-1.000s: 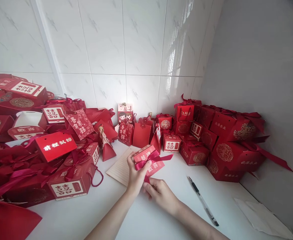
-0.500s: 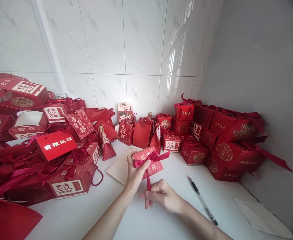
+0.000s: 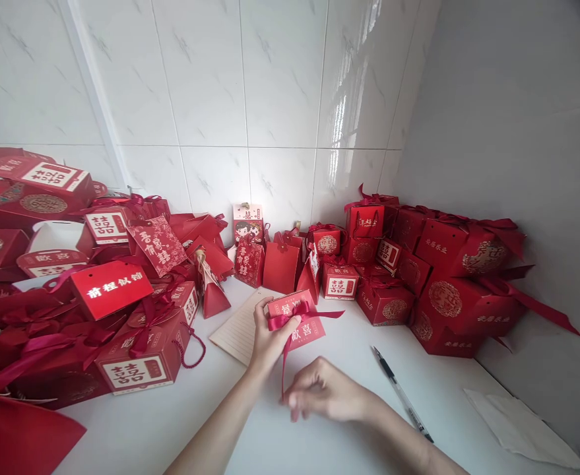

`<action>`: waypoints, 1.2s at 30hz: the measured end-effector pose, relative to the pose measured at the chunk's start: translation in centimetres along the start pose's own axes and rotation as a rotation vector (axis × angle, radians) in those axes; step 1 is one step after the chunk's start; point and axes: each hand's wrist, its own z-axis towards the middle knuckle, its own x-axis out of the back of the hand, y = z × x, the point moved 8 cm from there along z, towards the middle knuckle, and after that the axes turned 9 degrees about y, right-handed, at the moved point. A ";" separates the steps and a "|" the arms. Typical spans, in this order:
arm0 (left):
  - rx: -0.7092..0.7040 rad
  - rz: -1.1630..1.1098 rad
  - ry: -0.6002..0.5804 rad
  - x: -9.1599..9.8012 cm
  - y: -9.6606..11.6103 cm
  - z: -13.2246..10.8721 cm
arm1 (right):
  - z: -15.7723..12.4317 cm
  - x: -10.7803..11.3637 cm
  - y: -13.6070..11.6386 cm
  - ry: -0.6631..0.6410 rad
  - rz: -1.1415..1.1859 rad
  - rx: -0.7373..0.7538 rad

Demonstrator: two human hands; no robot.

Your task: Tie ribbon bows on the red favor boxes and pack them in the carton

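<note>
My left hand [image 3: 264, 336] grips a small red gift box [image 3: 307, 333] with white Chinese lettering. Its thumb presses on the knot of a dark red ribbon bow [image 3: 290, 318] tied across the box. One ribbon tail [image 3: 326, 315] sticks out to the right. The other tail [image 3: 284, 373] runs down, turned edge-on, to the fingertips of my right hand [image 3: 319, 392]. That hand is closed and slightly blurred, with the tail's end at its curled fingers. Beneath the box lies a lined paper pad [image 3: 233, 330], partly covered.
Red gift boxes [image 3: 136, 373] with ribbons are heaped on the left. More stacked boxes [image 3: 460, 310] stand on the right, and small red bags [image 3: 280, 264] line the tiled wall. A black-capped pen [image 3: 403, 396] and a white tissue [image 3: 517, 422] lie at the right.
The box has tilted in my left hand, so more of its lettering shows. My right hand has shifted slightly down, and the lower tail has turned from flat to edge-on.
</note>
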 end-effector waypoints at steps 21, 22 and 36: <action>0.092 -0.006 -0.057 -0.4 0.0 0.1 | 0.0 8.8 0.9 0.351 -0.165 -0.077; 0.092 -0.001 -0.066 -0.4 0.0 0.0 | 0.0 8.7 1.0 0.328 -0.160 -0.080; 0.016 -0.001 -0.120 -1.0 -0.8 0.4 | 0.0 8.6 1.9 0.181 -0.101 -0.104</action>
